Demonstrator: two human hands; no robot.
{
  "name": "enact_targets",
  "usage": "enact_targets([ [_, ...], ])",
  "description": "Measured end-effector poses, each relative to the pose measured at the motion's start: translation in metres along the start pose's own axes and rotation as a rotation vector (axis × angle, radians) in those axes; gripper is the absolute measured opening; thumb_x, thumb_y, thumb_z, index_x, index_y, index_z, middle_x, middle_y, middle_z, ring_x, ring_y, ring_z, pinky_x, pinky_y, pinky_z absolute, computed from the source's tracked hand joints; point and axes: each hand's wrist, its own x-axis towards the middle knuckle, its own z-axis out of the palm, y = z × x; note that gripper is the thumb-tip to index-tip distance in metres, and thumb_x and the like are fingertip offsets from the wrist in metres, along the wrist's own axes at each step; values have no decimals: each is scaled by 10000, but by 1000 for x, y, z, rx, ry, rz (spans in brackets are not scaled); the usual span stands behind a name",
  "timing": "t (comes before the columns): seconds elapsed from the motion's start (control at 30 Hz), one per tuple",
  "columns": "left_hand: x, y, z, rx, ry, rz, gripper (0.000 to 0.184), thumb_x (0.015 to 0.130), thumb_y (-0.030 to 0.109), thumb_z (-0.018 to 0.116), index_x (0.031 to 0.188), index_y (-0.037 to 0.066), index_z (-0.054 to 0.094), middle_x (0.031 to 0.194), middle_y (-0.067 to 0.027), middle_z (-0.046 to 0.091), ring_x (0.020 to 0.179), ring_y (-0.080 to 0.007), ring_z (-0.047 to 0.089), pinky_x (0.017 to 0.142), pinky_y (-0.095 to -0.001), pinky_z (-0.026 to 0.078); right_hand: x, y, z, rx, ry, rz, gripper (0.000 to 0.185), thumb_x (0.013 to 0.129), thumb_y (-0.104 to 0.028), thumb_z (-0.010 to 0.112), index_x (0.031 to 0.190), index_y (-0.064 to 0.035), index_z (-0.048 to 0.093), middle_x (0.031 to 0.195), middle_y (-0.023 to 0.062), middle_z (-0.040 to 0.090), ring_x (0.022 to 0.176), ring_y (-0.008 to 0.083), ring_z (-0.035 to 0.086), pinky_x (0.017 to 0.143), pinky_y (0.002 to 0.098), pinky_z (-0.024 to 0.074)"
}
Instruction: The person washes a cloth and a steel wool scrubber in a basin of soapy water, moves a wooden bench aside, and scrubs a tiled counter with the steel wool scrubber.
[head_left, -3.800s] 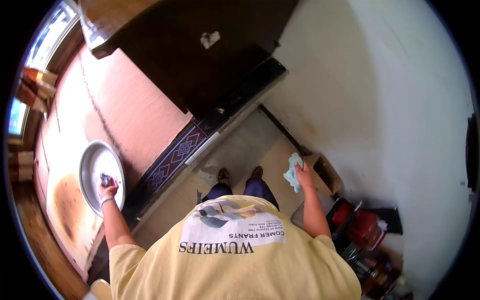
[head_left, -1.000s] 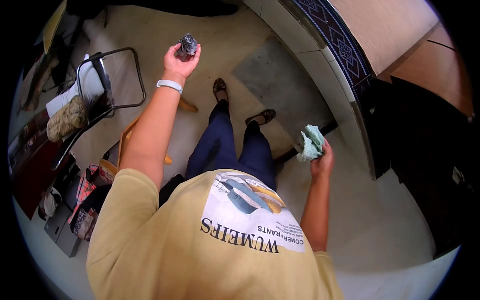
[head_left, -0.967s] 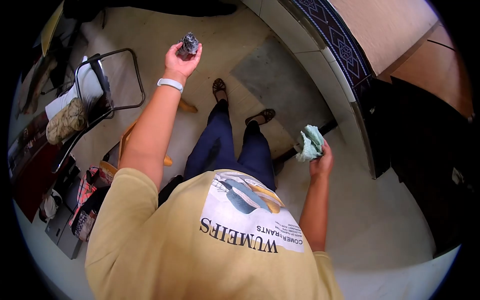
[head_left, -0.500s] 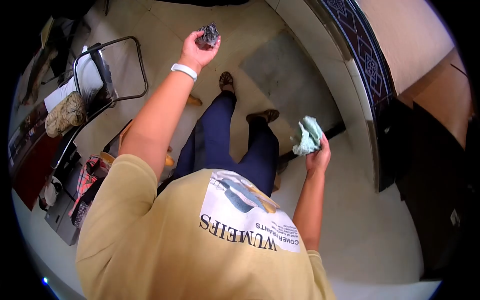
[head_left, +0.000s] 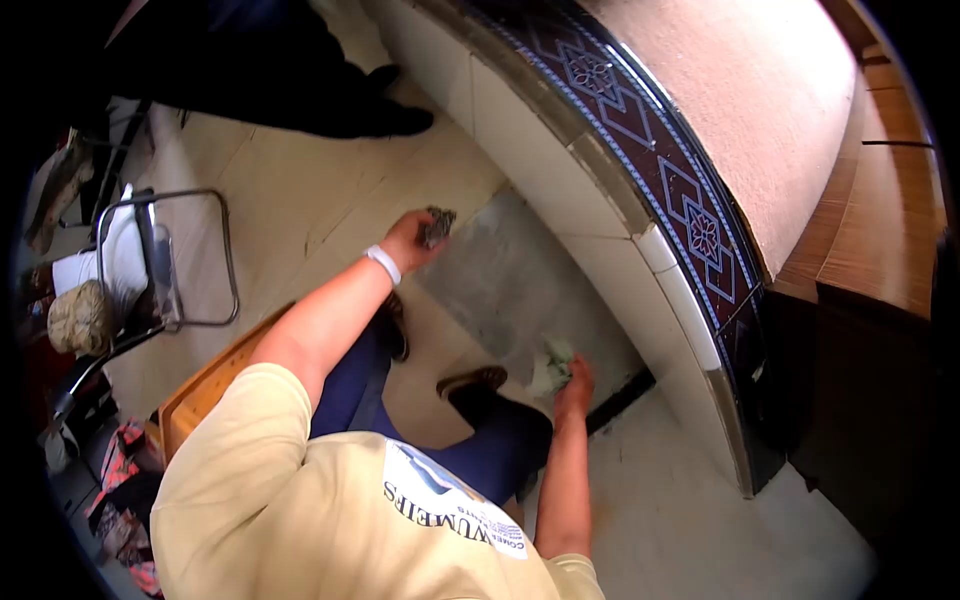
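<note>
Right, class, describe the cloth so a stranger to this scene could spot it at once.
Find the grey patch on the floor beside the tiled wall. Near the patch's lower end in the picture, the right hand holds the cloth. It is pale green and crumpled, unlike the dark lump in the left hand.

We see a rough, crinkled grey wad (head_left: 437, 228), metal or plastic we cannot tell, and a matt, rumpled green cloth (head_left: 553, 368). We find glossy patterned tiles (head_left: 700, 235), smooth metal tubing on the chair (head_left: 230, 250), satiny wooden planks (head_left: 885, 225) and a matt fabric T-shirt (head_left: 260, 500).
</note>
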Motion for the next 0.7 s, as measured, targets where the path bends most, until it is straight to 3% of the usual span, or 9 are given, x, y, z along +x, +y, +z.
enact_targets([
  [0.1,41,-9,-3,180,-19,58,284,735,79,518,1013,41,475,1001,-117,520,910,-253,516,795,-363,467,47,37,4,-114,-135,-88,344,759,-61,418,1065,28,545,990,112,566,911,224,537,809,320,418],
  [0.13,56,-8,-1,281,7,94,275,730,74,522,1002,54,478,994,-105,512,894,-241,511,781,-348,462,70,54,7,-175,-83,-118,332,723,-29,418,1007,33,578,947,108,575,856,210,544,782,303,427],
  [0.23,95,-10,1,469,51,145,234,719,58,538,943,78,472,1007,-87,474,878,-243,489,763,-376,428,83,49,37,-296,-172,-164,323,720,-30,424,989,3,600,943,102,570,836,195,540,772,279,422],
  [0.37,157,-8,7,498,53,130,213,736,60,526,943,83,483,976,-74,501,854,-230,502,781,-372,414,128,65,59,-489,-386,-236,282,743,-28,436,956,-22,620,909,76,579,826,170,536,762,262,418],
  [0.47,213,-4,13,504,55,272,203,752,61,519,954,79,510,945,-71,534,850,-210,516,759,-338,429,142,72,70,-606,-516,-379,229,784,-42,445,927,-30,623,861,42,585,799,132,528,747,248,414],
  [0.53,245,8,10,445,-51,342,184,767,69,512,950,62,500,921,-89,511,817,-211,495,683,-317,447,136,77,70,-678,-760,-668,173,829,-77,466,898,-44,621,828,30,566,744,107,510,694,232,415],
  [0.63,235,6,6,247,24,335,169,776,87,525,941,52,514,898,-100,536,781,-213,505,657,-316,455,126,78,81,-575,-686,-517,173,828,-82,469,916,-44,613,766,12,538,689,94,478,646,234,412],
  [0.67,242,7,-11,768,-58,575,152,778,97,535,923,51,524,934,-104,545,778,-217,509,662,-310,455,122,81,83,-576,-671,-496,173,828,-82,469,916,-44,613,766,12,538,689,94,478,646,234,412],
  [0.7,254,3,-20,776,-56,562,152,778,97,535,923,51,524,934,-104,545,778,-217,509,662,-310,455,119,83,89,-556,-632,-499,171,825,-87,474,921,-42,609,757,7,531,683,89,470,632,235,407],
])
